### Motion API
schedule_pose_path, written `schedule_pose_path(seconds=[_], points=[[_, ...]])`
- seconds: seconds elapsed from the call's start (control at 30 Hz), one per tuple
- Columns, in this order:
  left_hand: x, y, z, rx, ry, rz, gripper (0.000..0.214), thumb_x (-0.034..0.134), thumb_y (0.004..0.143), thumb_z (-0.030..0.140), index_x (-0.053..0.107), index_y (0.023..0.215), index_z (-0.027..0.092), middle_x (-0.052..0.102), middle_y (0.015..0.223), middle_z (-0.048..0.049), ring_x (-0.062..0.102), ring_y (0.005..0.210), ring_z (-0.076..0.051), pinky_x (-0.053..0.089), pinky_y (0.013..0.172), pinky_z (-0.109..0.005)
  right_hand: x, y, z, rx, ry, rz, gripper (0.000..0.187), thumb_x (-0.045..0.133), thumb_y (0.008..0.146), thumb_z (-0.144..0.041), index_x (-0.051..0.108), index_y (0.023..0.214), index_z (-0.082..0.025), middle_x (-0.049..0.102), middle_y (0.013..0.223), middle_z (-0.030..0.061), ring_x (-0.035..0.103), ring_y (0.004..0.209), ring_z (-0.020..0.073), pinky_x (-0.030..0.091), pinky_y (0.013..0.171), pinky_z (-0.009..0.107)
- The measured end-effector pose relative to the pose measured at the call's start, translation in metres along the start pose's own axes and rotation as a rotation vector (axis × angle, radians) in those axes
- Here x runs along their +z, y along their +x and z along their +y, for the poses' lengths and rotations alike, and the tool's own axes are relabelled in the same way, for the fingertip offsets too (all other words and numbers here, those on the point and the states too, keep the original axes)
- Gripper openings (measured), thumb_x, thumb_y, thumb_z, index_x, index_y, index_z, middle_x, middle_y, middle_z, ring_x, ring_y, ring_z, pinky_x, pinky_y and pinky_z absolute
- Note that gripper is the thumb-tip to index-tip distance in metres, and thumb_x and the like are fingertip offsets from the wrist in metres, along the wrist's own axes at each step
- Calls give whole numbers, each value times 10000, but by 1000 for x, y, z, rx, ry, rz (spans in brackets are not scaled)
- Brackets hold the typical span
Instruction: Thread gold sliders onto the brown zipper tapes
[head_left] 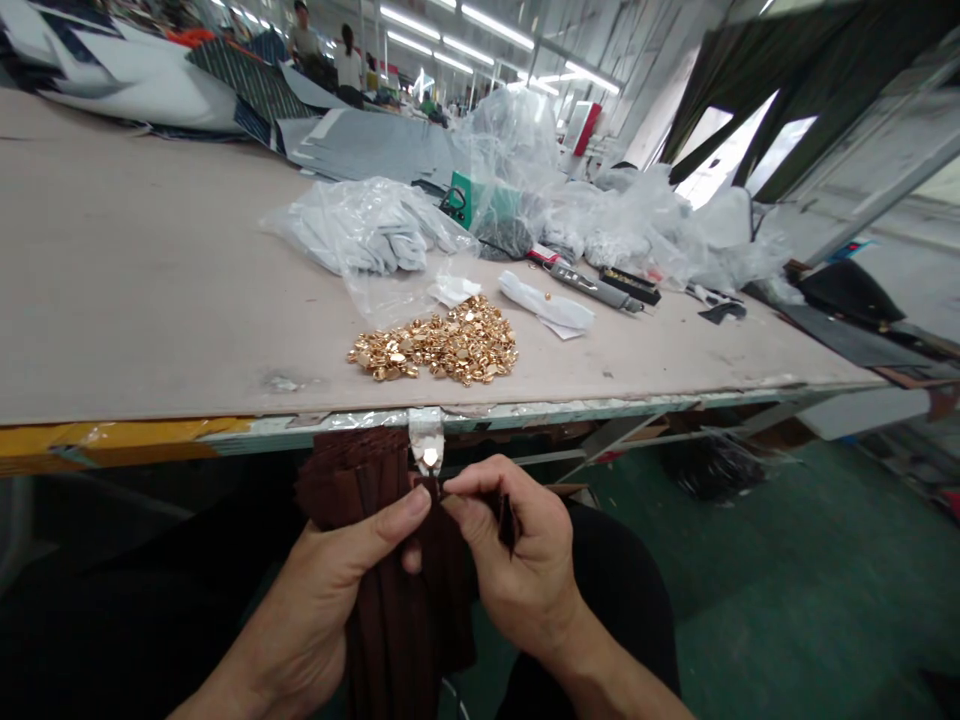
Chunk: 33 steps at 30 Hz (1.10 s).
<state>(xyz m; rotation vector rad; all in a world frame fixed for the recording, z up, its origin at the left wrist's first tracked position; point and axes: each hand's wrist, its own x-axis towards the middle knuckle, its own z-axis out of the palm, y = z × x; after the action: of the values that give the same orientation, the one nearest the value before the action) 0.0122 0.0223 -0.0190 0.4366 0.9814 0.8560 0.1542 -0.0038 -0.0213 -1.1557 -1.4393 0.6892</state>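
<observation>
A thick bundle of dark brown fabric strips (367,500) hangs below the table's front edge. My left hand (330,580) is closed on strips of this bundle, its thumb pressed near their upper end. Beside it, my right hand (517,560) pinches the edge of a brown strip between thumb and forefinger, and a fold of brown material shows inside its curled fingers. Just above both fingertips, a flat metal tab (427,432) juts down from the table edge with a small shiny piece at its tip. The exact contact there is too small to make out.
A heap of small gold-coloured metal pieces (442,345) lies on the table (150,300). Behind it are a plastic bag (375,235), folded white paper (546,303), a grey pen-like tool (592,285) and a small black box (630,285). Grey cloth (367,145) and people stand farther back.
</observation>
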Motion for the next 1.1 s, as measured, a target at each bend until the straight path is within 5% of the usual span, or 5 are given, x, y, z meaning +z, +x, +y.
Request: schedule_pose_path(seconds=[0.13, 0.33, 0.53, 1.1], points=[[0, -2, -1, -4, -19, 49, 216, 875, 567, 253, 690, 610, 151, 649, 542, 14, 597, 480, -116, 525, 486, -207, 5, 1, -3, 269, 184, -56, 73, 664, 867, -254, 656, 883, -183, 639, 715, 4, 593, 616, 140, 468, 598, 268], [-2, -1, 6, -122, -108, 3, 198, 876, 552, 249, 710, 597, 151, 640, 492, 10, 588, 430, -124, 516, 443, -224, 7, 5, -5, 344, 358, 27, 177, 761, 752, -260, 633, 669, -169, 587, 675, -3, 544, 585, 122, 451, 540, 248], [-3, 6, 16, -159, -74, -67, 159, 822, 644, 243, 706, 594, 146, 619, 530, 15, 565, 483, -100, 498, 512, -211, 4, 16, -5, 786, 844, -18, 274, 752, 708, -294, 501, 692, -186, 523, 504, -84, 194, 338, -1, 146, 306, 110], [-3, 13, 14, -153, -16, -49, 154, 828, 628, 243, 702, 599, 159, 626, 545, 19, 550, 484, -102, 471, 500, -213, 10, 24, -1, 862, 825, -27, 294, 754, 670, -285, 479, 651, -183, 517, 512, -89, 221, 331, -10, 151, 303, 102]])
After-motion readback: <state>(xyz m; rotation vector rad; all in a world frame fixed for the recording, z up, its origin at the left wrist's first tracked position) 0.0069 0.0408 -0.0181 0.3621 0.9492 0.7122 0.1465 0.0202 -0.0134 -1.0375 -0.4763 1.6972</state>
